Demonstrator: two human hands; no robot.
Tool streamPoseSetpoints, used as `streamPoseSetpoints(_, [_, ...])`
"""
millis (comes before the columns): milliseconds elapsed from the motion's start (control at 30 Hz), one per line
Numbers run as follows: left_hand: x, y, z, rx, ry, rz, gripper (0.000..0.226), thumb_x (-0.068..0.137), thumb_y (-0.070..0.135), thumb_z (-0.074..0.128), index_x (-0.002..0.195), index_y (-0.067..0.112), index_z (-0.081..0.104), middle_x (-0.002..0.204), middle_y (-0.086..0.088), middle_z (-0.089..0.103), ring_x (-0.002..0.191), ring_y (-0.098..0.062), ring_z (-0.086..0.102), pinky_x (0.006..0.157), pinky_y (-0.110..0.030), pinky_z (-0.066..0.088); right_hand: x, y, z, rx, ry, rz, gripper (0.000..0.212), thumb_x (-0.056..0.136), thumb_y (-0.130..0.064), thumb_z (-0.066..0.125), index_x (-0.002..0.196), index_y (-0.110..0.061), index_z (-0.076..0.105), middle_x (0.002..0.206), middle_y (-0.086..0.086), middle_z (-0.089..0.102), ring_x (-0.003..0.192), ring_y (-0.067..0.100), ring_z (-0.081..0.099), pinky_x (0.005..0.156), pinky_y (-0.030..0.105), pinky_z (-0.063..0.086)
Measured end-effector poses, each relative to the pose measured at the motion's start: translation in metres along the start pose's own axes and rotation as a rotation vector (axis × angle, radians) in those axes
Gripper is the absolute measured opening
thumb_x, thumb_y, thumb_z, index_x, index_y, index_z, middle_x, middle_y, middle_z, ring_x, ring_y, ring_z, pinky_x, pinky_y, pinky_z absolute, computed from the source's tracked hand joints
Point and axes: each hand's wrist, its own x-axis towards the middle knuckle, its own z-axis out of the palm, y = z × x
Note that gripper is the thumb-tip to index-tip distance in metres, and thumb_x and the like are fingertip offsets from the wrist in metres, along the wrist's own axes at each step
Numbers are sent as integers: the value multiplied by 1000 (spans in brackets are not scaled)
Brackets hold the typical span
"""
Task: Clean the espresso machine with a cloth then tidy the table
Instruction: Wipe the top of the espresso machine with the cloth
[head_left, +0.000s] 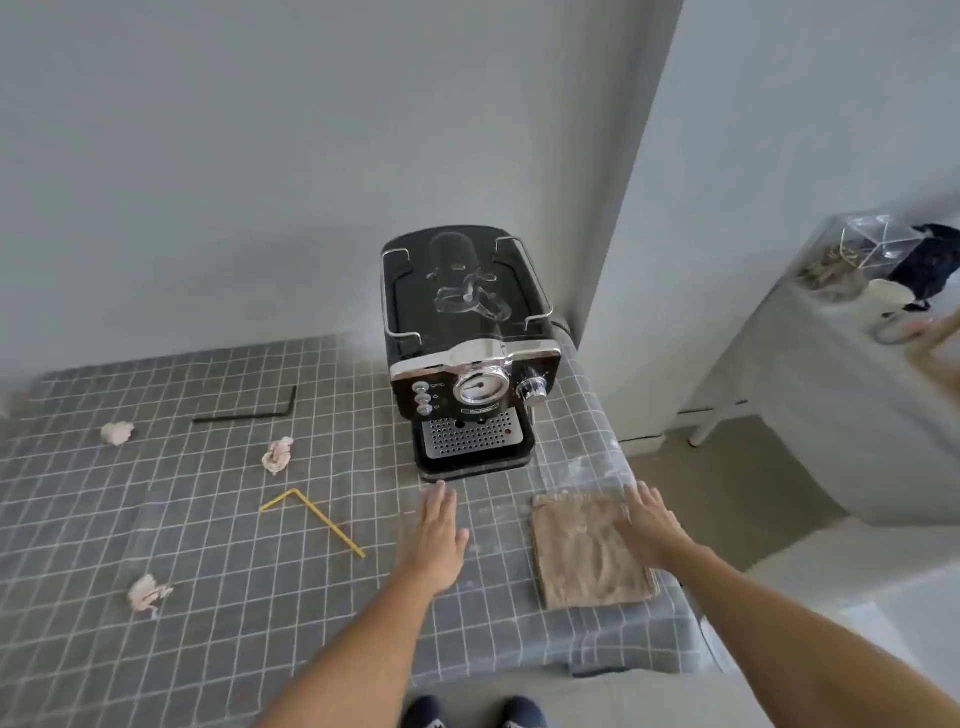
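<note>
Espresso machine (470, 358): black and chrome, upright at the back right of the worktop (156, 649), close to the wall corner.
Cloth (587, 556): tan, folded flat, near the right edge of the worktop, in front of the machine.
Right hand (652, 525): fingers spread, palm down on the right part of the cloth, gripping nothing.
Left hand (436, 535): flat, fingers together, empty, low over the worktop just left of the cloth.
Litter: three crumpled paper wads (278, 454) (117, 432) (148, 595), a yellow bent straw (311, 512), a black bent straw (249, 413), scattered left of the machine.
</note>
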Motion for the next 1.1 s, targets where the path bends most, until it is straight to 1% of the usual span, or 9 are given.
streamPoseSetpoints(133, [-2,48,24,44,-77,100,65,101,38,28,151,17,-7,153,3,-28,147,-24,-14,119,-48,13,-15,10,29,20,129,102,50,96,-20,45,144,-8,34,150,15,32,145,32,20,116,40,27])
streamPoseSetpoints(233, [1,73,37,47,-92,156,65,101,37,29,152,18,-7,157,3,-23,146,-22,-16,120,-47,4,-25,18,43,148,317,97,15,87,-21,60,96,-10,61,107,6,59,113,30,51,88,40,47])
streamPoseSetpoints(400, [7,96,49,9,-86,239,70,100,42,33,152,19,-6,157,4,-22,146,-19,-16,120,-47,12,-32,17,47,290,404,107,10,85,-13,63,78,-10,55,93,6,61,92,30,54,74,42,48])
streamPoseSetpoints(567, [8,105,59,-38,-104,364,118,69,68,63,152,21,-7,154,10,-21,142,-14,-22,117,-43,-5,-56,-2,26,616,401,12,20,96,-8,48,80,-13,37,65,7,54,58,22,51,50,37,40])
streamPoseSetpoints(700, [-2,117,56,-213,25,373,82,73,57,65,143,31,31,154,15,25,145,-9,15,120,-45,8,-75,-23,-7,622,439,-149,5,96,-10,50,93,-11,46,74,5,63,71,20,63,56,31,49])
streamPoseSetpoints(767, [-9,124,45,-356,170,373,30,85,49,56,111,33,53,109,16,64,114,-6,55,113,-36,27,-83,-34,-28,649,422,-195,12,98,-11,47,107,-19,46,79,-3,62,74,8,61,55,18,49])
streamPoseSetpoints(867, [-25,125,9,-523,66,424,14,95,31,47,84,24,52,57,1,64,65,-12,66,85,-19,45,-87,-44,-59,585,469,-257,31,99,-21,49,129,-26,48,90,-1,58,80,8,57,68,22,49])
streamPoseSetpoints(967, [-38,123,-45,-617,-6,490,12,91,27,59,87,17,54,68,-10,68,62,-15,65,62,-11,43,-86,-45,-84,516,295,-307,55,88,-62,48,135,-34,52,109,-3,48,98,8,51,85,24,44])
streamPoseSetpoints(1100, [-45,124,-118,-587,153,623,18,87,33,67,77,26,53,63,16,52,59,4,50,60,-11,36,-95,-56,-109,648,12,-502,74,66,-88,46,111,-34,71,129,-15,45,134,10,38,105,37,43])
